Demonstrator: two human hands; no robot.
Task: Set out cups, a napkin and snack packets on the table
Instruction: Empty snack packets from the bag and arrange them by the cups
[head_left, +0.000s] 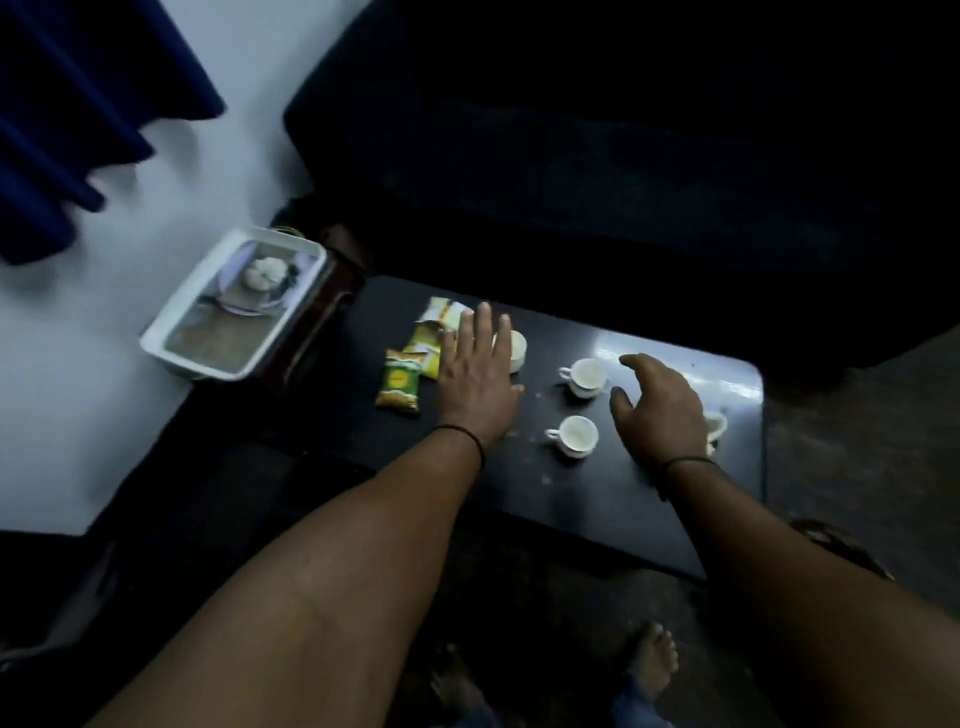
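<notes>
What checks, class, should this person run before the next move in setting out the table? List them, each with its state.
1. Left hand free: ok, open and flat, holding nothing.
2. Right hand free: ok, fingers spread, empty.
3. Cups upright: ok for the far cup and near cup; two more are partly hidden by the hands, cannot tell.
4. Packets on the table: ok, clustered beside the left hand.
5. Napkin set out: cannot tell, none clearly visible.
6. Tray emptied: not ok, something pale sits inside.
</notes>
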